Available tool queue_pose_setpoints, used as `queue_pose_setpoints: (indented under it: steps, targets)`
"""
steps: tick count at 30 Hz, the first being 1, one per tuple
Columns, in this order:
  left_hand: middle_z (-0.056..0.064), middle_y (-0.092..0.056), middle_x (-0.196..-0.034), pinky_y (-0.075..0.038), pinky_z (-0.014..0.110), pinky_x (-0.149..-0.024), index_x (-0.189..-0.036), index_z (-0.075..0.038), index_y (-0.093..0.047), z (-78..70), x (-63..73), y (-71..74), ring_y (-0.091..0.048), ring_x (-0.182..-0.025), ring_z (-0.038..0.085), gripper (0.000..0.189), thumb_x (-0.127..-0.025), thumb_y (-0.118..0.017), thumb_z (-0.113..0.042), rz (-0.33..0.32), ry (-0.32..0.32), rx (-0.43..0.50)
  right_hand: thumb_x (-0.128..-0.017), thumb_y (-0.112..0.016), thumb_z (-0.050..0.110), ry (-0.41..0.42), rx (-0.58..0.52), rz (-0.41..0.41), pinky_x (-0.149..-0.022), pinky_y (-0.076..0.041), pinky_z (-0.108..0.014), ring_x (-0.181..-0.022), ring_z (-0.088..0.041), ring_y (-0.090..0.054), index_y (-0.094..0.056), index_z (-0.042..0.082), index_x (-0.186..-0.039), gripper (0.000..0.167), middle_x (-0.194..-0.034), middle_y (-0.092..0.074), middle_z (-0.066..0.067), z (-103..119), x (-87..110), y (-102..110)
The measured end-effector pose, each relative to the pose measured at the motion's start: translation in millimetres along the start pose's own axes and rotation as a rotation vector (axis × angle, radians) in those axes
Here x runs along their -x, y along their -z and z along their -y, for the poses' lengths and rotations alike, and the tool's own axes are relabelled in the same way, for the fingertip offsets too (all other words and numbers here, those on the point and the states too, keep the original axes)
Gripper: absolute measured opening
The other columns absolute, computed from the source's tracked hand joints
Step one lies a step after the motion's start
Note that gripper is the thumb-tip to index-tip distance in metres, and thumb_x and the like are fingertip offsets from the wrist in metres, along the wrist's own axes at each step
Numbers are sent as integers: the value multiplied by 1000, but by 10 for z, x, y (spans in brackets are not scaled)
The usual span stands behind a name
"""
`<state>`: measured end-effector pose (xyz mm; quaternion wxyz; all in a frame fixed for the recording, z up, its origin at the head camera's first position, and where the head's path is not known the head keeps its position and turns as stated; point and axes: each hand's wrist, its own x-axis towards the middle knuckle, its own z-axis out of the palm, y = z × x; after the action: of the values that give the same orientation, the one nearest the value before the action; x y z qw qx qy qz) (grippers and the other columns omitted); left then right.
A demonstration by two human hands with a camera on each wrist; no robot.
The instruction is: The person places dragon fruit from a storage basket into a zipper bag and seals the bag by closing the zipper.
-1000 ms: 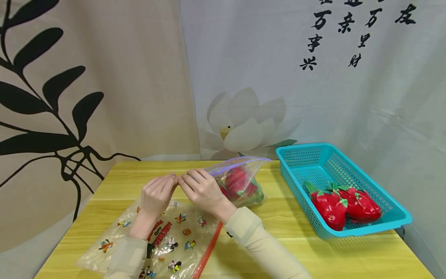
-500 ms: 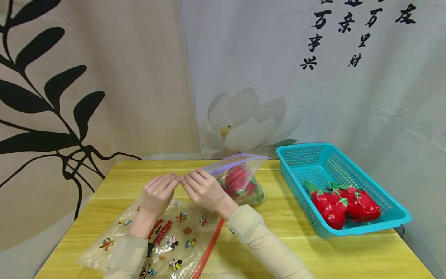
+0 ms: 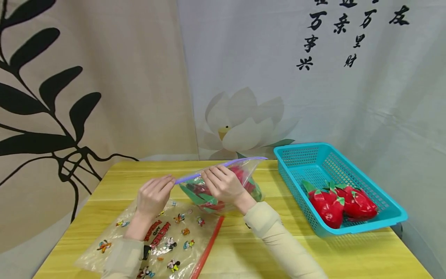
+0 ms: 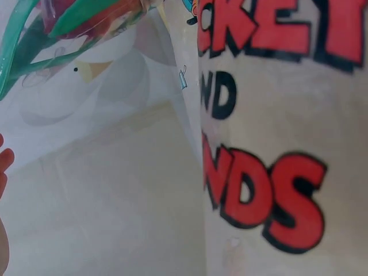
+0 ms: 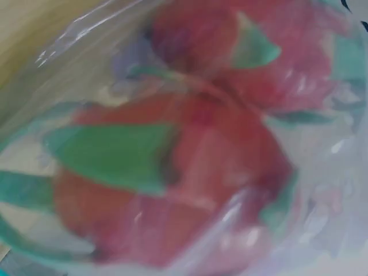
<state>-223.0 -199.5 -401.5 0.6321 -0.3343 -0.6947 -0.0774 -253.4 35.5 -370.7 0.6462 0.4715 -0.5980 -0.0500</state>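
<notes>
A clear zip bag (image 3: 253, 167) with a purple seal strip (image 3: 188, 178) rests on the table with red and green dragon fruits inside. At the strip's left end, my left hand (image 3: 152, 197) pinches the corner. Farther along, my right hand (image 3: 224, 185) pinches the strip between thumb and fingers and covers part of the bag. Through the plastic, the right wrist view shows a dragon fruit (image 5: 218, 161) close up, with another behind it. Fingertips of a hand (image 4: 4, 164) show at the left edge of the left wrist view.
Below my hands lies a flat clear bag with cartoon prints (image 3: 186, 221) and a red zip edge (image 3: 210, 242). A blue plastic basket (image 3: 352, 164) holding red dragon fruits (image 3: 327, 209) stands at the right. A printed curtain (image 3: 156, 77) hangs behind the wooden table (image 3: 251, 248).
My right hand has slid rightward along the purple strip, away from the left hand, exposing more of the strip and the bagged fruits. My left hand stays at the corner.
</notes>
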Motion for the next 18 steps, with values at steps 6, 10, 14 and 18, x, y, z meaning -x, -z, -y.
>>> queue_pose_setpoints:
  steps: [6, 10, 14, 18]
  targets:
    - [15, -72, -71, -54, 33, -47, -73, -1, -71, 1, -2, 14, -67, -55, 28, 33, -97, -49, -8, 9, 2, 6, -92, -53, 10, -11, 31, -14, -72, -59, -28, -75, -16, -70, -75, 6, -88, 23, -83, -75, -3, -131, 125, 99]
    - [14, -72, -71, -54, 33, -47, -73, -2, -71, 1, 3, 16, -67, -55, 27, 34, -97, -48, -8, 11, 7, 10, -93, -52, 10, -25, 55, -10, -70, -58, -28, -76, -16, -70, -75, 6, -89, 23, -84, -75, -3, -207, 197, 165]
    - [13, -72, -71, -54, 32, -47, -73, -3, -71, 1, 7, 17, -67, -55, 25, 35, -98, -47, -8, 24, 16, 8, -92, -52, 8, -46, 65, -18, -69, -58, -29, -77, -17, -70, -74, 5, -89, 23, -85, -75, -5, -288, 276, 223]
    - [12, -72, -72, -54, 32, -47, -74, -3, -71, 6, 16, 22, -67, -55, 25, 35, -98, -46, -8, 39, 16, -4, -92, -54, 6, -65, 76, -26, -68, -59, -30, -76, -19, -71, -74, 3, -89, 20, -85, -75, -6, -380, 369, 289]
